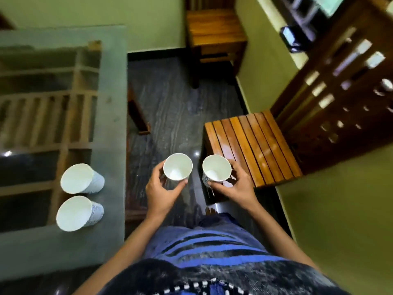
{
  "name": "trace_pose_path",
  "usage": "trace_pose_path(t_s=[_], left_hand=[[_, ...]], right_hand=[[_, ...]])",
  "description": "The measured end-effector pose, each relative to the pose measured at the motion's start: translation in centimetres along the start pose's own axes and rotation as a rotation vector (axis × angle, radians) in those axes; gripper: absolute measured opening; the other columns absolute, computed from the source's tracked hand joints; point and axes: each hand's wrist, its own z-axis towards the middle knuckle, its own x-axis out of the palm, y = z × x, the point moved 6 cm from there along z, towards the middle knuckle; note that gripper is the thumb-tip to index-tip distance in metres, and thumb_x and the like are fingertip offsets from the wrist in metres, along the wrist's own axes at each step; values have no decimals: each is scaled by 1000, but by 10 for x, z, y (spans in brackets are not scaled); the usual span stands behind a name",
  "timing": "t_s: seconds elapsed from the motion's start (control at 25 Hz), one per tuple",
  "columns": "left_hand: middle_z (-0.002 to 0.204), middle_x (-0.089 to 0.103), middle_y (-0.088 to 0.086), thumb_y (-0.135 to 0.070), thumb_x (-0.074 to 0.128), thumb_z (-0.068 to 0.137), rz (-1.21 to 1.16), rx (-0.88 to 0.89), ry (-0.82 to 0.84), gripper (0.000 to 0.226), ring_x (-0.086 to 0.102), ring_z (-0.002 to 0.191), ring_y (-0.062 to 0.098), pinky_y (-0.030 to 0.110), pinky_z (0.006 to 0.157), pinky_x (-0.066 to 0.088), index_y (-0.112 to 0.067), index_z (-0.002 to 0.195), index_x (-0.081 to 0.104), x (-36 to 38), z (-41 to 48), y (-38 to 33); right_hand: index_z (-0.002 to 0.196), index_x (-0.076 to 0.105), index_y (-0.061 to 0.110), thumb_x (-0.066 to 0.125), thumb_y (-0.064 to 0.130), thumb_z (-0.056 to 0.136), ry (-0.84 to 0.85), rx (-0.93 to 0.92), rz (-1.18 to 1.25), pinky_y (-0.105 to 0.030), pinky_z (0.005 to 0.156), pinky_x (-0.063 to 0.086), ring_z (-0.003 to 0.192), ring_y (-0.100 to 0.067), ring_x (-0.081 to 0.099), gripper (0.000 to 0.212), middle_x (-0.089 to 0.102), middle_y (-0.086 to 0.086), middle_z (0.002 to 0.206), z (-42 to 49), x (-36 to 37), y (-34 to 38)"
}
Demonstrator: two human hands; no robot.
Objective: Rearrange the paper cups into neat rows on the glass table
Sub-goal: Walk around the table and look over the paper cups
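Observation:
Two white paper cups stand upright near the right edge of the glass table (pixel 110 241), one cup (pixel 79 178) behind the other cup (pixel 75 213). My left hand (pixel 161 192) grips a third paper cup (pixel 177 167) from below, over the dark floor. My right hand (pixel 236 188) grips a fourth paper cup (pixel 215 168) beside it, close to the front corner of a slatted stool. Both held cups are upright, empty, and off to the right of the table.
A low slatted wooden stool (pixel 253 150) stands right of my hands. A second wooden stool (pixel 214 30) is at the far wall. A dark wooden lattice panel (pixel 340 99) rises at the right. A strip of dark floor (pixel 176 107) runs between table and stools.

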Motion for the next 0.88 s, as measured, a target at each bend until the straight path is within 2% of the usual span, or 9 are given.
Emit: trace_pose_path(t_s=[0.08,0.2,0.32,0.44,0.6,0.72,0.8,0.88], left_hand=[[115,60,3,-12,85,59,-28,-76,-164,66,59,107,20,28,88,48,-22,115,52,-9,5,-2],[115,59,1,-10,84,59,-31,-129,-353,65,58,108,19,30,89,48,-20,115,52,-24,3,-4],[116,57,-1,-10,84,60,12,-198,-488,66,56,107,13,17,89,46,-15,118,52,-39,4,3],[113,57,-5,-11,83,61,23,-225,-564,65,55,104,7,7,85,44,-16,118,52,-52,26,13],[116,58,-5,-12,83,61,28,-234,-617,66,56,108,9,19,90,47,-14,119,52,-70,75,18],[117,56,-13,-17,84,62,54,-202,-658,66,53,109,-1,13,89,45,-20,118,51,-85,102,21],[116,56,-13,-17,84,61,61,-217,-719,66,54,109,2,13,89,45,-26,117,50,-94,112,27],[118,57,-9,-17,84,61,60,-260,-797,67,55,110,7,18,90,46,-30,116,49,-98,117,34]], right_hand=[[111,51,29,86,19,60,145,-38,-6,-16,80,50,94,-1,59,62,59,19,102,36,7,9],[107,51,34,85,16,61,311,-116,-7,-9,75,46,93,6,58,61,59,19,102,77,26,27],[109,52,27,86,17,61,457,-161,-21,-10,76,47,92,8,59,59,61,15,102,116,63,40],[108,52,29,86,18,61,561,-194,-35,-12,78,49,93,5,59,59,61,12,103,153,107,53],[109,50,37,85,31,61,665,-261,-44,-13,80,50,98,2,60,60,61,16,107,194,159,79],[107,50,41,84,39,59,729,-286,-22,-19,82,51,100,-4,61,59,62,14,108,226,194,101],[107,51,41,83,46,58,802,-291,-22,-22,83,52,102,-8,61,59,63,10,109,244,218,112],[107,51,42,84,45,56,864,-292,-26,-19,81,52,101,-6,62,60,64,11,108,258,239,117]])
